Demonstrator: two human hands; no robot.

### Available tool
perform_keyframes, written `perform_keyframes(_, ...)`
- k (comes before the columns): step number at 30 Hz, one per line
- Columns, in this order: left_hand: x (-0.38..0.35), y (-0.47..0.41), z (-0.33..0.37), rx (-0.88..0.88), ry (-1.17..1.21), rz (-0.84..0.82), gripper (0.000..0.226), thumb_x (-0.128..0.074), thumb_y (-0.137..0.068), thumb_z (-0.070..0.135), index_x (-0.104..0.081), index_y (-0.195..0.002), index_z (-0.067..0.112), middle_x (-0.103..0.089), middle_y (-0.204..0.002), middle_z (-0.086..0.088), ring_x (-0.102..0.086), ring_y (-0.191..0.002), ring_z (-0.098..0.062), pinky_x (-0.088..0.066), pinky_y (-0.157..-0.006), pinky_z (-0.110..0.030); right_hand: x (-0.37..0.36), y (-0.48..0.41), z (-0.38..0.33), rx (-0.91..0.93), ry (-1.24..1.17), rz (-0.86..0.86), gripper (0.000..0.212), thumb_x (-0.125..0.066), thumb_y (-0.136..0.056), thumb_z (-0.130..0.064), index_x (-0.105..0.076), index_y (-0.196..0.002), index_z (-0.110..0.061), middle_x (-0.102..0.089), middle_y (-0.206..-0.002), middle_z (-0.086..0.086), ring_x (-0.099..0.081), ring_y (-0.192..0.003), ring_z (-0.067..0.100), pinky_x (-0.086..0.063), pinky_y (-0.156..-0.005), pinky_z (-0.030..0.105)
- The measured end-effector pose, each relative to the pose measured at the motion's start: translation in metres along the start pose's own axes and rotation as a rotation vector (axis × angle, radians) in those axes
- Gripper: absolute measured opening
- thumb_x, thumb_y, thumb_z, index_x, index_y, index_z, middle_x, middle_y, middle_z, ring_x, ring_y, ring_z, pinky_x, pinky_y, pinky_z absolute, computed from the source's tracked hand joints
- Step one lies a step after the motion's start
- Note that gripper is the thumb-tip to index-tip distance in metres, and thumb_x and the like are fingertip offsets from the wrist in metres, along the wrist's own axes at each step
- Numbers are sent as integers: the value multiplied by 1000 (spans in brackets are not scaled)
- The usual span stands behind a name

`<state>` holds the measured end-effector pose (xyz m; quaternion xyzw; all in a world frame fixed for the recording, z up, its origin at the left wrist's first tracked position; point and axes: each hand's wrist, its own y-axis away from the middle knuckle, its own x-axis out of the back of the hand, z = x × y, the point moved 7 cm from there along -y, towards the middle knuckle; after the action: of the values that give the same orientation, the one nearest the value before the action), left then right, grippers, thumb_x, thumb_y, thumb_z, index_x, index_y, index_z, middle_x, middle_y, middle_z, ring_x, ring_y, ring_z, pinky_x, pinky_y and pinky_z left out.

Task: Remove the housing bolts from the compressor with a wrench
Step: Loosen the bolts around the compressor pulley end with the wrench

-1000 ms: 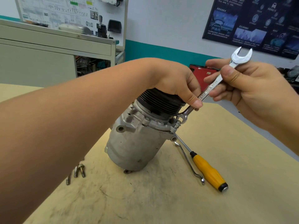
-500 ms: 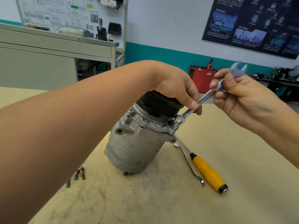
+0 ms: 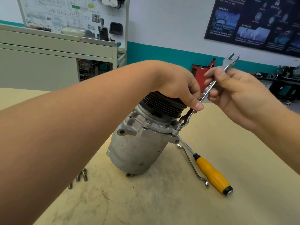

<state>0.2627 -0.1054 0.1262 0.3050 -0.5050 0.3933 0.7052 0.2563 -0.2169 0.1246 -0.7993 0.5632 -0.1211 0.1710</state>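
The compressor (image 3: pixel 139 146) stands mid-table (image 3: pixel 146 205), leaning toward 1 o'clock, its black pulley (image 3: pixel 162 105) on top. The left hand (image 3: pixel 177 85) reaches in from 9 o'clock and grips the pulley from above, fingers curled over it, the thumb pointing down and touching the wrench (image 3: pixel 209 88). The wrench slants up toward 1 o'clock: its ring end sits on a bolt (image 3: pixel 178 128) at the flange on the compressor's 3 o'clock side, and its open end is in the air. The right hand (image 3: pixel 238 91), coming from 3 o'clock, pinches the upper shank between thumb and curled fingers, just below the open end. At the compressor's 4 o'clock a yellow-handled screwdriver (image 3: pixel 211 172) lies on the table, tip toward the body, with a bent spanner (image 3: pixel 191 161) just beside it. At 8 o'clock lie three loose bolts (image 3: pixel 81 176), partly hidden behind the left forearm.
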Motion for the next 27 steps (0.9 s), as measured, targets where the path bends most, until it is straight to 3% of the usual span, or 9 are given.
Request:
perform_keyframes(6, 3, 3, 0, 39, 26, 58, 30, -68, -77, 55, -63, -69, 26, -56, -57, 20, -53, -66, -5, -36, -65, -25, -5, -6, -10, 20, 124, -8, 21, -42, -98, -10, -62, -100, -7, -68, -65, -2, -50, -45, 3, -42, -47, 13)
perform_keyframes(8, 4, 5, -2, 31, 74, 56, 24, -71, -76, 52, -70, -79, 28, -65, -75, 21, -60, -83, -7, -43, -79, -28, -15, -7, -16, 49, 146, -55, 21, -40, -98, -8, -62, -99, -7, -68, -65, -1, -52, -44, 3, -42, -45, 13)
perform_keyframes(10, 3, 8, 1, -44, 169, 11, 11, -72, -81, 35, -72, -91, 31, -70, -97, 15, -63, -100, -8, -45, -94, -26, -28, -6, -24, 99, 174, -135, 22, -39, -98, -6, -61, -94, -7, -68, -66, 0, -54, -44, 4, -44, -45, 14)
perform_keyframes(12, 1, 13, 6, -109, 228, -59, 13, -72, -81, 23, -71, -90, 32, -70, -104, 14, -62, -105, -3, -45, -95, -17, -38, -1, -30, 147, 213, -206, 22, -39, -97, -5, -58, -89, -8, -68, -65, 0, -57, -46, 4, -46, -46, 15)
perform_keyframes(15, -1, 16, 7, -95, 234, -107, 8, -76, -63, 34, -74, -72, 35, -70, -112, 10, -62, -110, -9, -44, -100, -27, -37, 6, -32, 170, 205, -221, 15, -41, -93, -11, -55, -87, -10, -65, -64, -1, -57, -48, 6, -48, -50, 17)
perform_keyframes(17, -1, 15, 7, -80, 223, -110, 25, -74, -51, 43, -77, -73, 32, -71, -112, 5, -63, -110, -17, -45, -102, -37, -30, 13, -30, 173, 144, -186, 13, -43, -87, -18, -53, -87, -10, -64, -64, -2, -55, -49, 8, -48, -51, 19)
perform_keyframes(19, -2, 15, 8, -78, 196, -106, 36, -72, -48, 47, -77, -80, 31, -71, -110, 1, -64, -109, -21, -46, -102, -41, -24, 19, -28, 191, 100, -150, 16, -42, -86, -24, -52, -87, -11, -63, -64, -2, -55, -50, 9, -48, -51, 20)
perform_keyframes(22, -3, 17, 9, -85, 151, -101, 27, -69, -49, 53, -75, -73, 43, -73, -99, 11, -65, -103, -13, -46, -101, -38, -21, 25, -25, 233, 89, -112, 19, -41, -90, -29, -51, -86, -13, -63, -66, -3, -55, -51, 9, -48, -52, 20)
perform_keyframes(27, -6, 19, 12, -97, 147, -106, 33, -68, -44, 60, -75, -73, 45, -71, -111, 5, -63, -110, -20, -44, -104, -44, -21, 26, -29, 271, 130, -85, 20, -41, -93, -30, -51, -86, -14, -64, -66, -3, -55, -51, 8, -47, -52, 20)
